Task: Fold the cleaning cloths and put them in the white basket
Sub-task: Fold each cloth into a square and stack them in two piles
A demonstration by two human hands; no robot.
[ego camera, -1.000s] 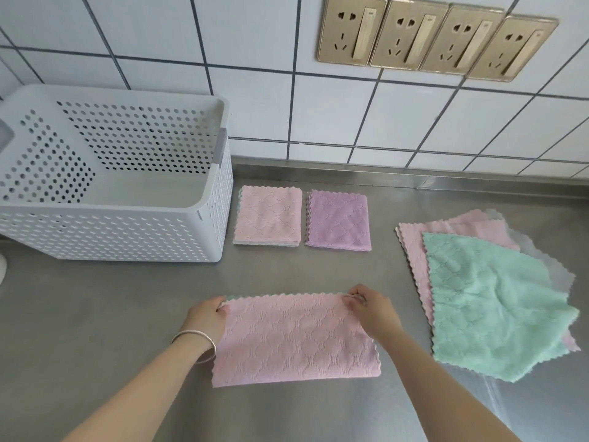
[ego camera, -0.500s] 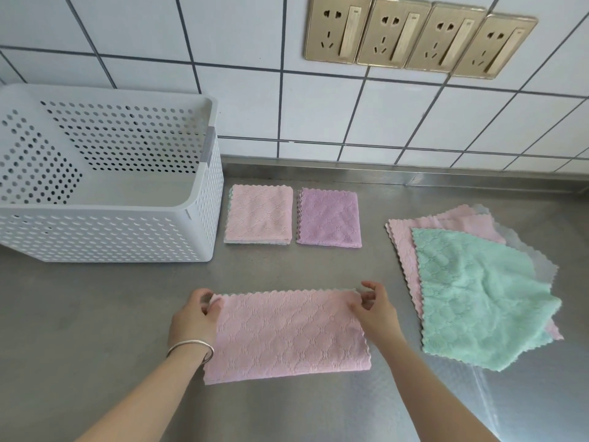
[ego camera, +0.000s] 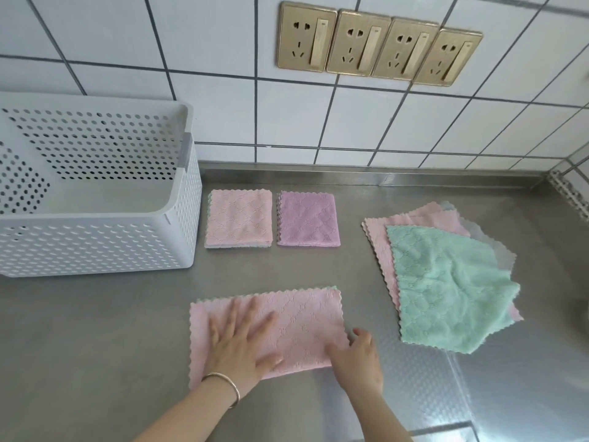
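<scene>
A person's left hand (ego camera: pixel 237 341) lies flat with fingers spread on a pink cloth (ego camera: pixel 287 323) folded once into a long strip on the steel counter (ego camera: pixel 95 330), apparently pinning and smoothing it. The right hand (ego camera: pixel 357 357) pinches the strip's near right corner, thumb on top, fingers curled at the edge, seemingly ready to carry that end across for a second fold. Behind them, two finished squares wait side by side: a folded pink cloth (ego camera: pixel 239 218) just beside the white basket (ego camera: pixel 95 247) and a folded purple cloth (ego camera: pixel 307 220) to its right. The basket, at the left against the tiled wall (ego camera: pixel 223 106), appears to hold no cloths yet. To the right, a loose pile of unfolded cloths (ego camera: pixel 446 282), green on top of pink, awaits its turn. Nothing blocks the path from folds to basket. Four brass-coloured sockets (ego camera: pixel 379 47) line the wall above.
</scene>
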